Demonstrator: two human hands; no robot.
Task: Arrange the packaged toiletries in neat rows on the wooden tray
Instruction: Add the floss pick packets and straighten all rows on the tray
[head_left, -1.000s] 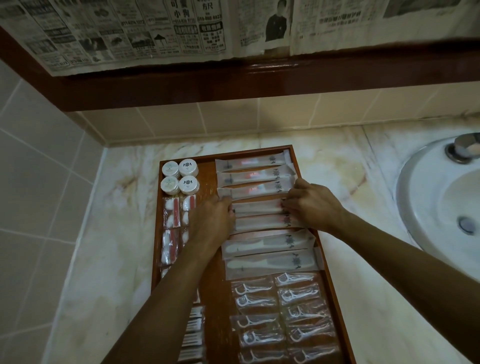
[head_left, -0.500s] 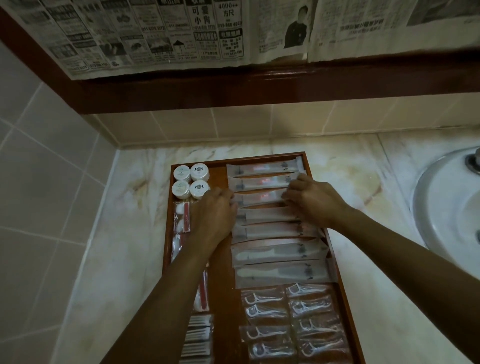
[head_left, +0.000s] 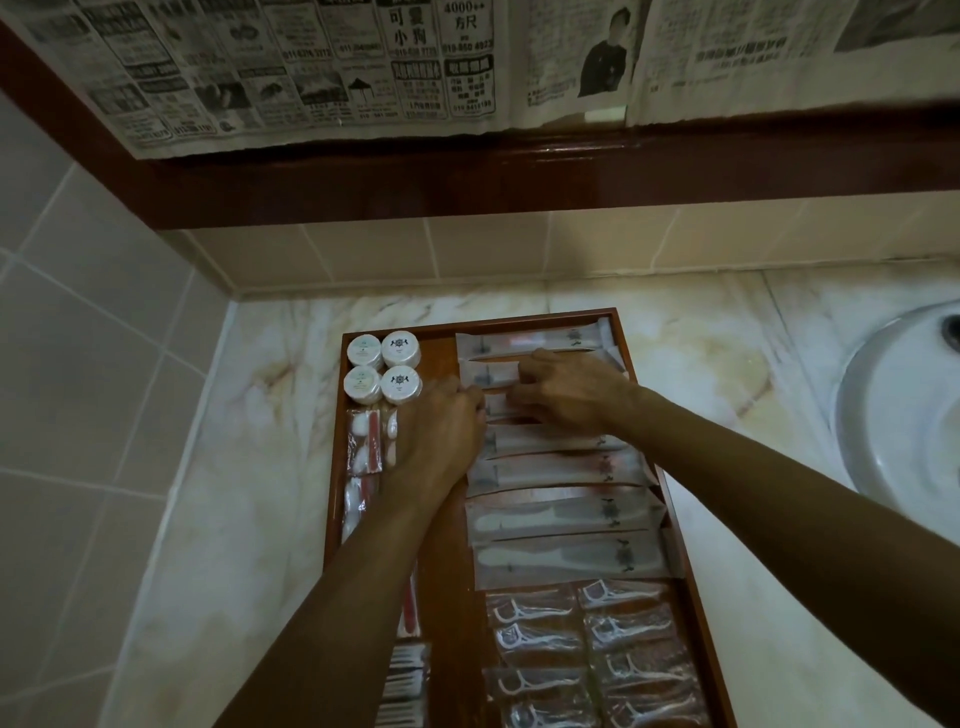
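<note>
Wooden tray lay lengthwise on the marble counter, its far end close to the tiled back wall, a white basin well apart toward the counter's right edge. Far-left corner of tray: four round white containers in a two-by-two block, touching. Left edge, below them: clear sachets with red and white contents in a line, partly hidden by the left forearm; white combs in wrappers at the near-left corner. Right side of tray: long slim wrapped packets stacked crosswise in a column from the far edge, followed by two wider wrapped toothbrushes; floss picks in clear wrappers in two columns at the near-right end. Left hand rested knuckles-up at the left ends of the third and fourth packets, fingers curled against them; whether it pinched one could not be told. Right hand lay over the second and third packets, fingers bent and touching the wrappers; grip likewise hidden. Newspaper sheets hung above a dark wooden ledge
</note>
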